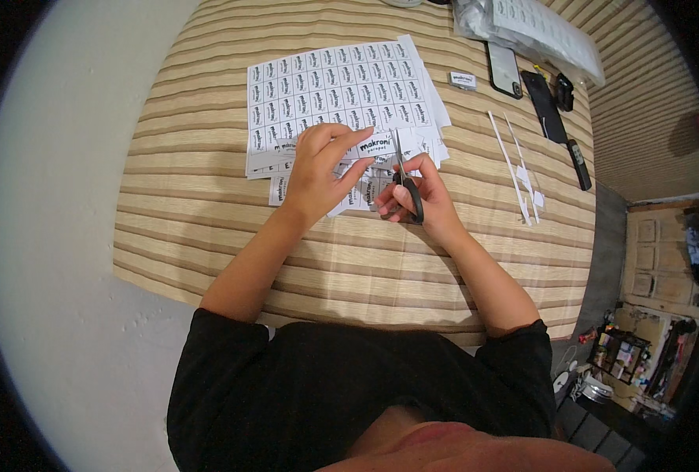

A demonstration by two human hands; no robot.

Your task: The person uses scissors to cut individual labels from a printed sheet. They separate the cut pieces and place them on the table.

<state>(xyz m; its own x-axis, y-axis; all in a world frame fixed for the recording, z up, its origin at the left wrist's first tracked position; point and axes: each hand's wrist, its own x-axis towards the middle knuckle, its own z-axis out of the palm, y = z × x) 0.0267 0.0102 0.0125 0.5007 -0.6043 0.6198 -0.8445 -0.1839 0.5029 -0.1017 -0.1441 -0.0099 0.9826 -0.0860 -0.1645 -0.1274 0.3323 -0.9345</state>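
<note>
Between the thumb and fingers of my left hand (320, 168) is a strip of printed paper labels (375, 145). My right hand (423, 197) grips a pair of scissors (413, 194) with black handles. Their metal blades point away from me and cross the strip's right end; whether they are closed through the paper I cannot tell. Beneath both hands lie printed label sheets (332, 76), stacked unevenly and marked in a grid of repeated labels. Loose cut pieces partly cover the near side of the stack, and my left hand hides some of them.
A small pile of cut labels (463, 81) sits right of the sheets. Thin paper offcuts (510, 168) lie farther right, near a phone (504, 69), a black flat case (544, 106) and a dark handheld object (578, 165). Plastic packaging (538, 38) lies along the far right of the striped tablecloth (208, 236).
</note>
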